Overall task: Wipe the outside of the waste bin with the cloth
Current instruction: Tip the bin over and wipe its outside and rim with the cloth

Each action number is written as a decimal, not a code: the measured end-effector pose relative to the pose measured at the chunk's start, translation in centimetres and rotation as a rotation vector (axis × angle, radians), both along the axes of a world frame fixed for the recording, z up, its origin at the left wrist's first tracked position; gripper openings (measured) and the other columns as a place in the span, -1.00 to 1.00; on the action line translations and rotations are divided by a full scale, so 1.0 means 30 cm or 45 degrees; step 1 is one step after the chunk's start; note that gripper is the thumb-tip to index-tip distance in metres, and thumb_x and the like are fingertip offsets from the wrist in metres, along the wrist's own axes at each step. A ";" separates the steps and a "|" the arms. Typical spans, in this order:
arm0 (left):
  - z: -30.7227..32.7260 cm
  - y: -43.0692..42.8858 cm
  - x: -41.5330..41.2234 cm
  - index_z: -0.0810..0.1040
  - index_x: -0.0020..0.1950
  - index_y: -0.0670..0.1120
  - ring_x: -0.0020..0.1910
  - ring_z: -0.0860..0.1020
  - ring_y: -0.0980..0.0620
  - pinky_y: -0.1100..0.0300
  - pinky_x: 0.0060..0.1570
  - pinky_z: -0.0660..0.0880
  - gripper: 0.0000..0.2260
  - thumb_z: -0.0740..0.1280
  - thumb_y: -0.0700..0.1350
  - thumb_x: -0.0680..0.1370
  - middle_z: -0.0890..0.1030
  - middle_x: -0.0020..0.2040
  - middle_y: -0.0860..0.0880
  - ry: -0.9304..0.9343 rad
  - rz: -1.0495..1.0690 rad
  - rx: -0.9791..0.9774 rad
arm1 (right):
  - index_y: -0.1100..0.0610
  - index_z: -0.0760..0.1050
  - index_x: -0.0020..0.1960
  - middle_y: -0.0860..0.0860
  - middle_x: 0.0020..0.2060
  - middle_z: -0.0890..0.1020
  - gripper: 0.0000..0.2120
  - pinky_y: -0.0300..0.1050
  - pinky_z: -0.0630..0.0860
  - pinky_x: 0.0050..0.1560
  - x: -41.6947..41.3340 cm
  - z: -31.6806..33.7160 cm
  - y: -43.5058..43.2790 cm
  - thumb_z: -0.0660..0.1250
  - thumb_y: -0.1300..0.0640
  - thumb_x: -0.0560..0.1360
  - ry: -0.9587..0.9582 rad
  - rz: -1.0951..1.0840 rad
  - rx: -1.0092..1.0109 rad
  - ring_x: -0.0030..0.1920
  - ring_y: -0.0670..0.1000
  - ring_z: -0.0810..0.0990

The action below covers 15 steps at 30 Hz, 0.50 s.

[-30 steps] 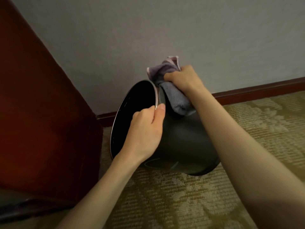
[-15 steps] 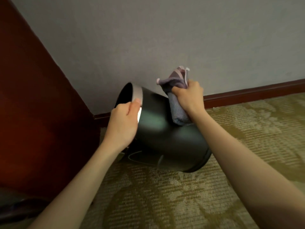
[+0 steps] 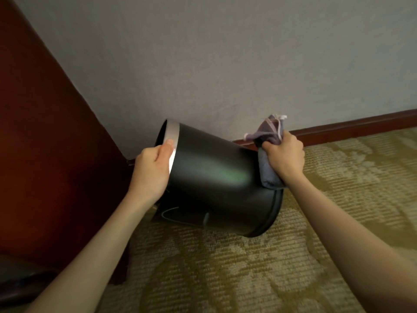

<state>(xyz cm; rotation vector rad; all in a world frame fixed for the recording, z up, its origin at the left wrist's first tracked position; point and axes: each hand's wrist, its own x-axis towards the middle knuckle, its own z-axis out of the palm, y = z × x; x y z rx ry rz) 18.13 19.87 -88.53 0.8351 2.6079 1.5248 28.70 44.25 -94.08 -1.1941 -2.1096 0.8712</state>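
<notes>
1. The waste bin (image 3: 214, 175) is tilted steeply over the carpeted floor (image 3: 225, 272), close to the wall (image 3: 225, 64) and its skirting board (image 3: 352, 125). Its mouth points up and left towards the dark red wooden furniture (image 3: 45, 154). Whether its lower side touches the carpet cannot be told.
2. A second ago the open mouth faced the camera. Now the bin has turned, so its side wall and pale rim band show and the inside is almost hidden.
3. The left grip (image 3: 151, 170) keeps hold of the rim, with the thumb lying over the pale band and the fingers curled out of sight behind it.
4. The right grip (image 3: 285, 154) is closed round the bunched grey cloth (image 3: 269, 134), pressing its lower fold against the bin's side.
5. The cloth has slid from beside the rim down the wall and now sits near the base end.
</notes>
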 end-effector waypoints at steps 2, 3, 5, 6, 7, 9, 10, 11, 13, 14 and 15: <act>-0.003 -0.011 0.006 0.48 -0.21 -0.43 -0.42 0.43 -0.18 0.00 -0.37 0.32 -0.48 0.12 0.03 0.62 0.47 -0.40 -0.29 -0.041 0.021 0.009 | 0.18 0.45 0.02 0.20 0.00 0.58 -0.68 -0.01 0.31 -0.14 0.003 0.006 -0.042 0.35 -0.01 0.40 0.000 -0.051 0.062 0.01 0.30 0.53; -0.005 -0.016 0.008 0.48 -0.20 -0.43 -0.41 0.44 -0.19 -0.01 -0.36 0.33 -0.48 0.12 0.03 0.62 0.48 -0.39 -0.29 -0.064 0.040 0.015 | 0.17 0.43 0.01 0.19 0.01 0.57 -0.70 0.00 0.31 -0.14 0.005 0.010 -0.069 0.34 -0.01 0.41 0.014 -0.078 0.106 -0.01 0.29 0.53; -0.010 -0.022 0.004 0.45 -0.22 -0.43 -0.41 0.42 -0.13 0.02 -0.34 0.31 -0.48 0.13 0.03 0.61 0.46 -0.39 -0.24 -0.112 0.101 0.025 | 0.14 0.37 -0.06 0.14 -0.02 0.53 -0.77 -0.05 0.25 -0.17 0.012 0.014 -0.135 0.33 0.02 0.43 0.084 -0.112 0.187 -0.08 0.24 0.53; -0.011 -0.024 0.002 0.45 -0.25 -0.41 -0.40 0.42 -0.10 0.04 -0.33 0.30 -0.49 0.12 0.04 0.61 0.44 -0.40 -0.22 -0.135 0.133 0.026 | 0.12 0.34 -0.08 0.12 -0.05 0.51 -0.78 -0.08 0.23 -0.19 0.019 0.011 -0.171 0.33 0.04 0.43 0.138 -0.111 0.215 -0.13 0.20 0.52; -0.013 -0.025 -0.001 0.45 -0.27 -0.36 -0.40 0.41 -0.08 0.05 -0.33 0.29 -0.51 0.12 0.04 0.61 0.42 -0.40 -0.20 -0.147 0.161 0.022 | 0.12 0.32 -0.09 0.10 -0.07 0.49 -0.79 -0.10 0.23 -0.21 0.027 0.003 -0.209 0.33 0.06 0.42 0.197 -0.102 0.233 -0.17 0.16 0.50; -0.014 -0.030 -0.002 0.45 -0.30 -0.28 -0.39 0.41 -0.09 0.04 -0.33 0.29 -0.54 0.11 0.04 0.61 0.40 -0.40 -0.21 -0.129 0.192 0.000 | 0.16 0.33 -0.06 0.11 -0.08 0.47 -0.77 -0.11 0.25 -0.25 0.050 -0.025 -0.280 0.34 0.10 0.40 0.297 -0.092 0.240 -0.21 0.12 0.47; -0.014 -0.034 0.002 0.44 -0.31 -0.30 -0.39 0.43 -0.12 0.02 -0.34 0.31 -0.52 0.11 0.04 0.62 0.41 -0.40 -0.22 -0.103 0.193 -0.011 | 0.18 0.34 -0.04 0.13 -0.08 0.46 -0.74 -0.11 0.25 -0.27 0.064 -0.042 -0.310 0.34 0.11 0.38 0.335 -0.090 0.229 -0.22 0.11 0.47; -0.016 -0.041 0.006 0.43 -0.31 -0.35 -0.38 0.46 -0.15 -0.03 -0.35 0.35 -0.50 0.10 0.03 0.62 0.45 -0.40 -0.25 -0.072 0.186 -0.023 | 0.21 0.34 -0.02 0.14 -0.08 0.46 -0.72 -0.11 0.25 -0.28 0.079 -0.059 -0.336 0.34 0.11 0.37 0.371 -0.085 0.210 -0.22 0.11 0.46; -0.020 -0.055 0.017 0.49 -0.24 -0.40 -0.31 0.54 -0.26 -0.15 -0.28 0.46 -0.47 0.10 0.03 0.63 0.55 -0.32 -0.35 -0.033 0.159 -0.037 | 0.24 0.35 0.00 0.16 -0.07 0.45 -0.68 -0.15 0.23 -0.28 0.109 -0.086 -0.368 0.32 0.10 0.34 0.438 -0.069 0.175 -0.20 0.05 0.43; -0.020 -0.059 0.025 0.51 -0.21 -0.40 -0.28 0.55 -0.29 -0.17 -0.25 0.48 -0.47 0.09 0.04 0.63 0.56 -0.28 -0.38 -0.027 0.144 -0.031 | 0.25 0.35 0.00 0.16 -0.08 0.45 -0.67 -0.19 0.20 -0.28 0.121 -0.092 -0.373 0.31 0.10 0.34 0.465 -0.056 0.168 -0.20 0.02 0.40; -0.020 -0.060 0.033 0.52 -0.21 -0.40 -0.30 0.54 -0.29 -0.16 -0.28 0.47 -0.47 0.09 0.04 0.63 0.56 -0.29 -0.38 -0.017 0.135 -0.017 | 0.25 0.36 0.00 0.17 -0.08 0.44 -0.67 -0.22 0.17 -0.29 0.130 -0.092 -0.372 0.31 0.10 0.33 0.483 -0.042 0.161 -0.20 0.01 0.39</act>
